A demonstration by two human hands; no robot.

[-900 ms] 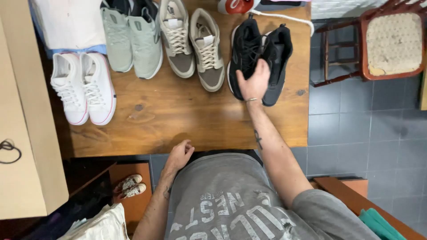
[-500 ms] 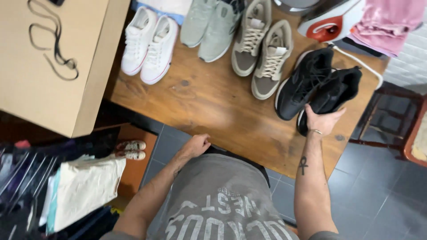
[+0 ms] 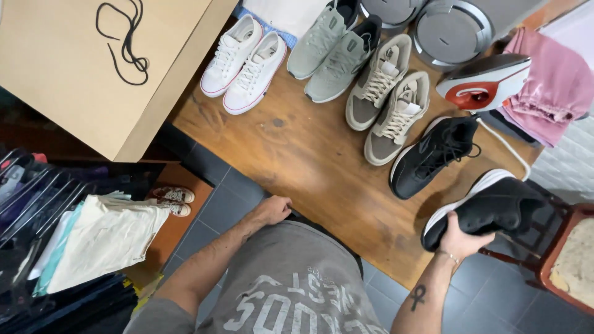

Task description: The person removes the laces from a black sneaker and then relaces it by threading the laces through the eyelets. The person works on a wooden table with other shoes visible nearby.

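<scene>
Gripped from beneath by the right hand [image 3: 461, 238], 1 black mesh sneaker [image 3: 489, 207] is held over the wooden table's [image 3: 309, 154] edge — its mate [image 3: 433, 154] is left flat nearby — while the left hand [image 3: 272, 210], loosely curled and holding nothing, is rested at the near edge.

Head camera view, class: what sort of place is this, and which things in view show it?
Probably a room in a home, perhaps a laundry or clothes corner. A steam iron sits on the wooden table beside rows of shoes, clothes hang at the left, and the right hand grips a black sneaker.
</scene>
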